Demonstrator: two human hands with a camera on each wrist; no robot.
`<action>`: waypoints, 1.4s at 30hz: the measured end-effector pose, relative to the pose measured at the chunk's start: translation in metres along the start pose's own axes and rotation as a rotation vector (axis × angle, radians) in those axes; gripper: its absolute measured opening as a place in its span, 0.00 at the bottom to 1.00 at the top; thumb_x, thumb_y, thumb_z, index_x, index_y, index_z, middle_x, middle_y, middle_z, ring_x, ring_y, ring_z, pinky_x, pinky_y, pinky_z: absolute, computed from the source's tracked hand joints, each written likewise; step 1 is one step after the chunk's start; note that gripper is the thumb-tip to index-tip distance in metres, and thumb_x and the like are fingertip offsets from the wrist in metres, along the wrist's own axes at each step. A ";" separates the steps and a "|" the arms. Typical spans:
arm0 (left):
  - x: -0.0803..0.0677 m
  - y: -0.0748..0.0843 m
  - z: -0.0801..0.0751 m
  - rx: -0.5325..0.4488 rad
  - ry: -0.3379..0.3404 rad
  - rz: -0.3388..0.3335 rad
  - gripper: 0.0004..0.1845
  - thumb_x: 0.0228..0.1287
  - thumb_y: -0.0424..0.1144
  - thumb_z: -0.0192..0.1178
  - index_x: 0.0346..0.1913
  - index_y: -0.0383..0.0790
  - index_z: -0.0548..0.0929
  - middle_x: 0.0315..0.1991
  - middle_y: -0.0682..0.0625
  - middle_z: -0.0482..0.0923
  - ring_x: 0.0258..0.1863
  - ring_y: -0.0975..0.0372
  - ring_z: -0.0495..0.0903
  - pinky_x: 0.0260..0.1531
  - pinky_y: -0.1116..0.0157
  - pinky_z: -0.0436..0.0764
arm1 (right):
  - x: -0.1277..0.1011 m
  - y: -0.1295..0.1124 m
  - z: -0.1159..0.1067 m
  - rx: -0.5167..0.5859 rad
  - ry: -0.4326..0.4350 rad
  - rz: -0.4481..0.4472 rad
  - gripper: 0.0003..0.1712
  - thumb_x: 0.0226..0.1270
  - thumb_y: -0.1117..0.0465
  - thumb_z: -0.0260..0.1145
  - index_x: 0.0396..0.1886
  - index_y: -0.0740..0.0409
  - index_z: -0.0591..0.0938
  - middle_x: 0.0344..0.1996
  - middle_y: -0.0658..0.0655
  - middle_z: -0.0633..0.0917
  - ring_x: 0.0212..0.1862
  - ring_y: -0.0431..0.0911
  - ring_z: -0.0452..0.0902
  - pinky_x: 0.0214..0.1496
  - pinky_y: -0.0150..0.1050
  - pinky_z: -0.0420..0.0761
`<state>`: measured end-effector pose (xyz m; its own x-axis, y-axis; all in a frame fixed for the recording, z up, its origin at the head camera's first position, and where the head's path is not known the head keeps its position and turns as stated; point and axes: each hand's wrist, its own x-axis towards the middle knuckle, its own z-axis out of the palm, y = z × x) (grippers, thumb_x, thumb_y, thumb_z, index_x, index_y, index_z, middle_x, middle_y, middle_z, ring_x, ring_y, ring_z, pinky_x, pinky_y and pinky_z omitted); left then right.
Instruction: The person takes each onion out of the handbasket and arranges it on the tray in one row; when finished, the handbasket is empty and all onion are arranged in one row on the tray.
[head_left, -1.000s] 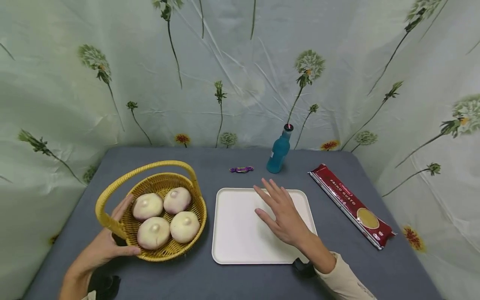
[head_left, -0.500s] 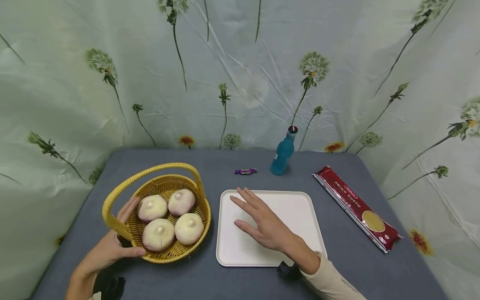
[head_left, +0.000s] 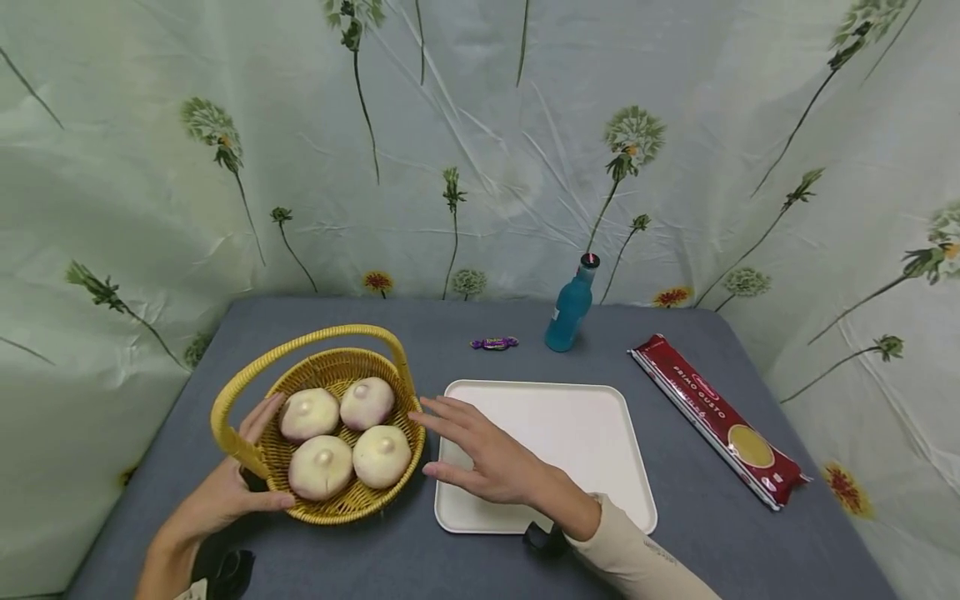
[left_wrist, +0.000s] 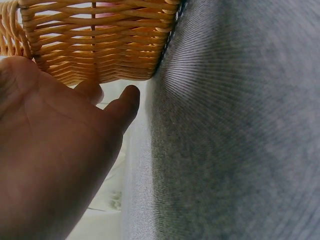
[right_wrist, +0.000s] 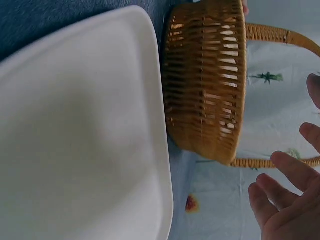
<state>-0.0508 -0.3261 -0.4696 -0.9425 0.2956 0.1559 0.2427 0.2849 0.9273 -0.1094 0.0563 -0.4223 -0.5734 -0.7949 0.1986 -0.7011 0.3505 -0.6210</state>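
Wicker basket (head_left: 330, 433) upright, handle arched left-near to right-far, four buns (head_left: 347, 437) inside; cupped by left hand (head_left: 225, 492), fingers straight. Right hand (head_left: 487, 462) spread, empty, over white tray (head_left: 592, 442) beside basket.

Basket (head_left: 330, 508) with four buns (head_left: 347, 437) left of tray (head_left: 592, 433); bottle (head_left: 570, 307) behind.

Blue bottle (head_left: 569, 306), candy (head_left: 493, 342), spaghetti pkt (head_left: 717, 417)

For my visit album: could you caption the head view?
Left hand steadies a basket of four buns; open right hand hovers beside it over a white tray.
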 end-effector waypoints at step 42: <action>0.000 0.001 0.002 -0.026 -0.001 0.021 0.66 0.43 0.17 0.72 0.82 0.41 0.42 0.81 0.45 0.29 0.77 0.75 0.31 0.60 0.84 0.42 | 0.077 -0.006 0.034 -0.174 -0.153 -0.083 0.27 0.68 0.43 0.68 0.64 0.44 0.78 0.61 0.48 0.77 0.62 0.42 0.68 0.61 0.37 0.62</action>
<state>-0.0495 -0.3238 -0.4693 -0.9370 0.3022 0.1753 0.2566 0.2548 0.9323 -0.1351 -0.0235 -0.4293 -0.4490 -0.8857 0.1180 -0.8133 0.3504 -0.4646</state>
